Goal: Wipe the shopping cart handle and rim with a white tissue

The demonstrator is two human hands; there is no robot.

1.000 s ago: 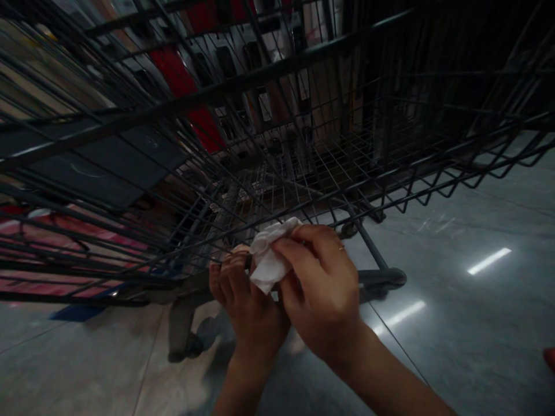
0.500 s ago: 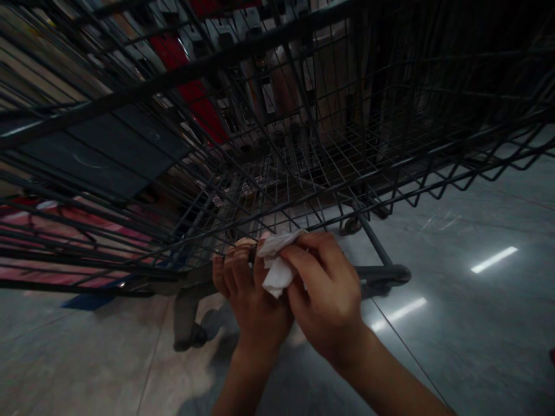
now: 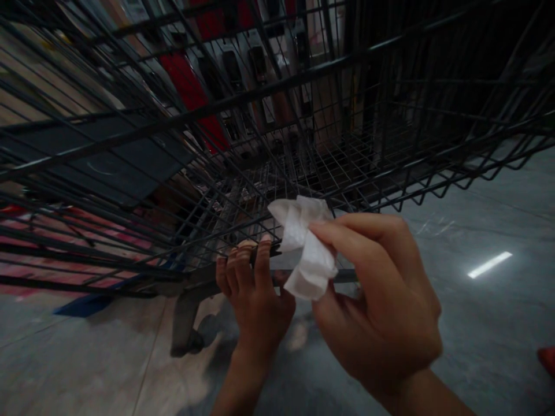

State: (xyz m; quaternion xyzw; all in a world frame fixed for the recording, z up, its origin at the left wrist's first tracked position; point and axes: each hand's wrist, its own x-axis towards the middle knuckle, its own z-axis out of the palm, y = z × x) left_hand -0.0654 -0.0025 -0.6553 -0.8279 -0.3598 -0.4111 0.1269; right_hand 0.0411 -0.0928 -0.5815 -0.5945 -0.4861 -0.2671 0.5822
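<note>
Right hand [image 3: 381, 294], head view: pinched a crumpled white paper-like wipe [image 3: 318, 254], thumb tip partly hidden.
Wipe: between both hands, before the black wire-mesh cart [image 3: 303, 75]; contact unclear.
Left hand [image 3: 256, 294]: fingers bent over the cart's lower edge; grip couldn't be told.
Cart: cut off, its right side lost in shadow.

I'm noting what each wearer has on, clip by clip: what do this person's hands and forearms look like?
The left hand and right hand are ungloved. The left forearm and right forearm are bare where visible: no sleeve, watch or bracelet shows.
</note>
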